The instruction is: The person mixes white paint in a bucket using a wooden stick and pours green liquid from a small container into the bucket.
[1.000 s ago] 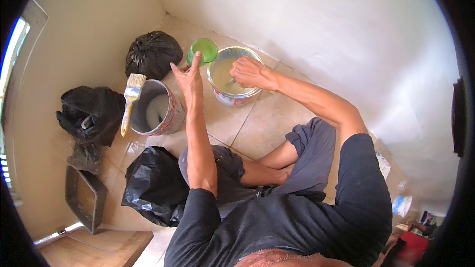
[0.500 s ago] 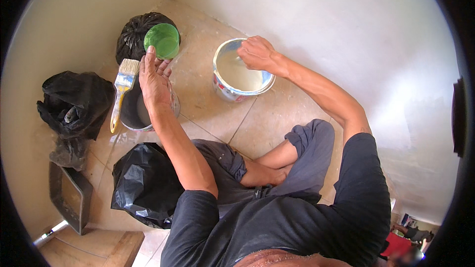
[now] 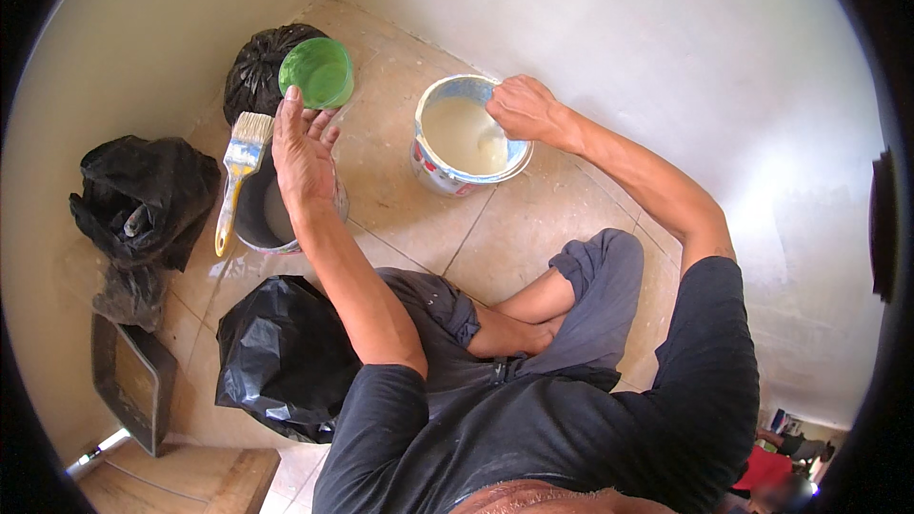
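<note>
My left hand [image 3: 307, 154] holds a green plastic cup [image 3: 320, 73] by its near side, thumb at the rim and fingers beneath, its mouth tipped toward me. Above the rim of a white bucket [image 3: 444, 173] my right hand [image 3: 526, 107] is closed in a fist; whatever it grips is hidden. Thick cream-coloured paint [image 3: 459, 133] fills part of this bucket, with a pale swirl below the fist. A wide paintbrush [image 3: 240, 176] with a yellow and white handle rests against a second, dark-walled bucket [image 3: 255, 214], partly covered by my left hand.
A tied black bag [image 3: 257, 71] stands behind the cup. Another black bag [image 3: 143, 195] lies by the left wall, above a dark paint tray [image 3: 157, 400]. One more black bag [image 3: 276, 362] sits beside my left leg. A wooden piece [image 3: 190, 481] is at lower left. Walls meet at the back.
My right fist has moved right along the bucket's rim, and a swirl shows in the paint. My left hand and the green cup have shifted slightly right.
</note>
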Motion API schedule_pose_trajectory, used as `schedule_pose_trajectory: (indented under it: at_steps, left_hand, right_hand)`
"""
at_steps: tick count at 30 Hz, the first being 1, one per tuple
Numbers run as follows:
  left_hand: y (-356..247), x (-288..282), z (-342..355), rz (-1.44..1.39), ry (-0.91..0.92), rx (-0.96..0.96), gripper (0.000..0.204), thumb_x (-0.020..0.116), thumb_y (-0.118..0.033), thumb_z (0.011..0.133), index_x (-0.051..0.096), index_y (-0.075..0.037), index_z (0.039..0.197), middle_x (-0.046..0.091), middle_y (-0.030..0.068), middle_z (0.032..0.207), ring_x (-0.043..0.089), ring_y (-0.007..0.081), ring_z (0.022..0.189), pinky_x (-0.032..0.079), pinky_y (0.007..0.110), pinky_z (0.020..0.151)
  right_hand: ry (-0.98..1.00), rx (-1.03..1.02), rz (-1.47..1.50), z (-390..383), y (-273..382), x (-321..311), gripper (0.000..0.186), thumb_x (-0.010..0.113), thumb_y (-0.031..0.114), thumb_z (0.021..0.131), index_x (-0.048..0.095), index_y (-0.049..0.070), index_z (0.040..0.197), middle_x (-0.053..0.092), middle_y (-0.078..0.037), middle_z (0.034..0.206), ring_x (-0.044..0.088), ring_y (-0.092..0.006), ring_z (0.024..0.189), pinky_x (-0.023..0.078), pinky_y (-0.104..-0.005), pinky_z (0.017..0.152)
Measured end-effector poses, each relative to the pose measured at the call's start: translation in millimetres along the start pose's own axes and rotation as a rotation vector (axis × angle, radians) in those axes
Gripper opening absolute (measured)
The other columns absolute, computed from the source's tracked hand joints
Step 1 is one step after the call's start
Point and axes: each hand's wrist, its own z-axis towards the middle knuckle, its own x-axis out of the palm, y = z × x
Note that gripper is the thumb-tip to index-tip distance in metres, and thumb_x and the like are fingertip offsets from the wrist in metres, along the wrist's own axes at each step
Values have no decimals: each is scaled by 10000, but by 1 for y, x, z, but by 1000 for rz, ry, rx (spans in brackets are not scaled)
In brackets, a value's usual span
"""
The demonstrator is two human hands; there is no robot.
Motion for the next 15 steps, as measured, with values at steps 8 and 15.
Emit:
schedule_pose_trajectory:
  at_steps: [8, 15]
  left_hand:
    - [-4, -1, -4, -20, -1, -1, 601, 664, -494, 866, 487, -103, 1286, 585, 89, 1101, 592, 185, 964, 435, 277, 763]
    - [-2, -8, 1, -32, 36, -3, 586, 658, -490, 872, 487, -95, 1269, 590, 84, 1085, 596, 184, 948, 442, 272, 750]
  right_hand:
    - [14, -35, 137, 36, 28, 0, 97, 640, 61, 606, 559, 14, 576, 585, -172, 616, 622, -353, 655, 486, -457, 571]
    - [-70, -169, 193, -6, 26, -15, 90, 646, 64, 617, 573, 18, 590, 577, -168, 615, 624, -352, 654, 491, -448, 583]
